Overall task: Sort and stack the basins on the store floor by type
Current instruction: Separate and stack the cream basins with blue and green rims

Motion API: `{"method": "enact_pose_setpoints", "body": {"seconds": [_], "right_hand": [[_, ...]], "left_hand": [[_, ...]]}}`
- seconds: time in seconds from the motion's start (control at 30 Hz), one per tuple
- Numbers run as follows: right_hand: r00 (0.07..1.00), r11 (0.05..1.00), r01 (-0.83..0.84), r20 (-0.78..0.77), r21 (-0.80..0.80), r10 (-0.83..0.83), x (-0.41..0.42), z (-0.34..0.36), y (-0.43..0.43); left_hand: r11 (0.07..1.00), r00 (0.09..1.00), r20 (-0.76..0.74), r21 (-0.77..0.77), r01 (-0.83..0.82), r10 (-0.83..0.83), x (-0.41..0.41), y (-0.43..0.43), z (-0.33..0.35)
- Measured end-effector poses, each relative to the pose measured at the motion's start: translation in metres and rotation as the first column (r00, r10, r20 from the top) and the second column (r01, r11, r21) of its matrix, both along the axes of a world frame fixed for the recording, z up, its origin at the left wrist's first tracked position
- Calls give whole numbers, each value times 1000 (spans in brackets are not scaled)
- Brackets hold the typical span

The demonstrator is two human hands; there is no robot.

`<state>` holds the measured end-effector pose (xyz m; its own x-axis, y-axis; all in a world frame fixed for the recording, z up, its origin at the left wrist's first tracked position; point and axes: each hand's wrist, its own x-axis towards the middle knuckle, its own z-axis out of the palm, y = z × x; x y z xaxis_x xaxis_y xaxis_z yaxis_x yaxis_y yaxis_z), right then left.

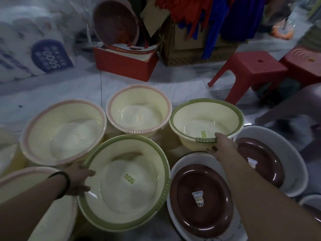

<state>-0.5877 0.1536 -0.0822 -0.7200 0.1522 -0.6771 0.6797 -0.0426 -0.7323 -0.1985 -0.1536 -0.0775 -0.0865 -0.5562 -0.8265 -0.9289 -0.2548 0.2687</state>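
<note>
Cream basins stand close together on the floor. My left hand (79, 180) grips the left rim of a large green-rimmed basin (156, 164) in front of me. My right hand (223, 145) holds the near green handle of a smaller green-rimmed basin (191, 110) to the right. Two pink-rimmed cream basins lie behind: a large one (43, 122) on the left and a smaller one (121, 98) in the middle. Two white basins with brown insides sit at the right, one near (199, 197) and one farther (295, 162).
Another pink-rimmed basin (26, 173) is under my left forearm. Red plastic stools (251, 66) stand at the back right, a red box (125, 65) and a cardboard box (187, 47) at the back, with a brown basin (114, 21) leaning there. White packaged goods (34, 49) lie at the far left.
</note>
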Motion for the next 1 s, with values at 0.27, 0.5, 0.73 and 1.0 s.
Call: {"method": "enact_pose_setpoints", "body": {"seconds": [0.27, 0.5, 0.73, 1.0], "right_hand": [[940, 890, -32, -288, 455, 181, 12, 71, 36], [784, 862, -86, -500, 500, 368, 27, 159, 55], [618, 770, -423, -469, 478, 631, 113, 190, 19], [528, 661, -493, -410, 566, 744, 193, 117, 5]], "left_hand": [[953, 979, 63, 247, 174, -195, 25, 8, 25], [951, 951, -43, 35, 308, -307, 24, -2, 113], [991, 907, -400, -75, 110, -131, 42, 11, 203], [941, 694, -688, -45, -335, 214, 65, 50, 167]]}}
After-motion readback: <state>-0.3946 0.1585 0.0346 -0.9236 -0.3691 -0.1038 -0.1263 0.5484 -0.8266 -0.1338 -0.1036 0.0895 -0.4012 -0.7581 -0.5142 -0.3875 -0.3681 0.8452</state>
